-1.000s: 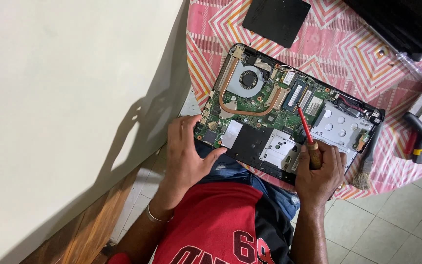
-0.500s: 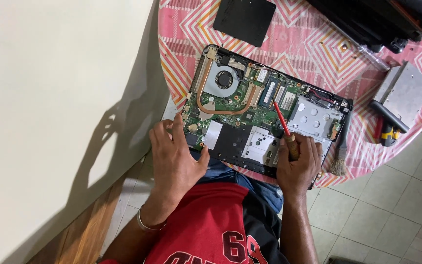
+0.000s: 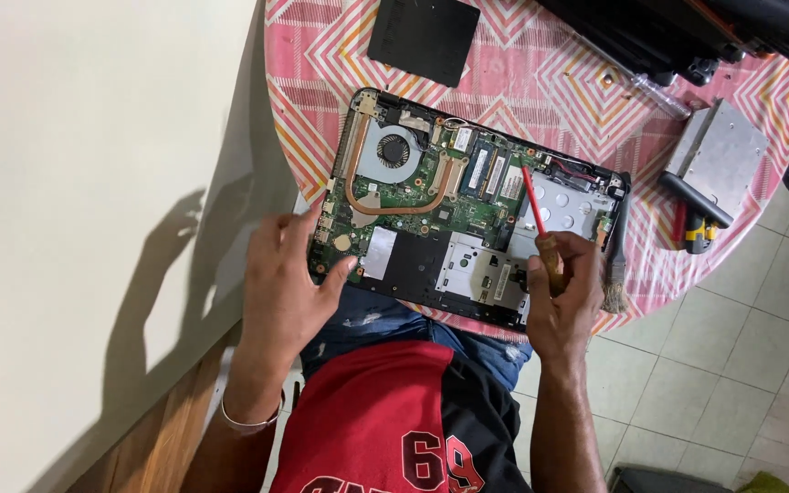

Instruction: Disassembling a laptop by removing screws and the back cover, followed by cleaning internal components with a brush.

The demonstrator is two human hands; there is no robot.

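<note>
the opened laptop point(image 3: 468, 210) lies bottom-up on the pink zigzag cloth point(image 3: 321, 55) of the round worktop, its near edge hanging over the person's lap, green board, copper pipe and fan point(image 3: 393, 149) all bare. the left hand point(image 3: 285, 283) lies flat and loose on the laptop's near left corner, thumb against the board edge, grasping nothing, just steadying it. the right hand point(image 3: 563, 292) is clenched around the handle of a red-shafted screwdriver point(image 3: 534, 205), whose tip points at the silver drive bay near the memory sticks. it looks like the unscrewing stage of a strip-down; the next move calls for seating the tip squarely and keeping the chassis from sliding. small white labels sit on the memory modules and by the fan, too small to make out. far left lies a black square cover panel point(image 3: 424, 36); to the right a grey drive point(image 3: 719, 151), a brush point(image 3: 615, 265) just beside the laptop.
</note>
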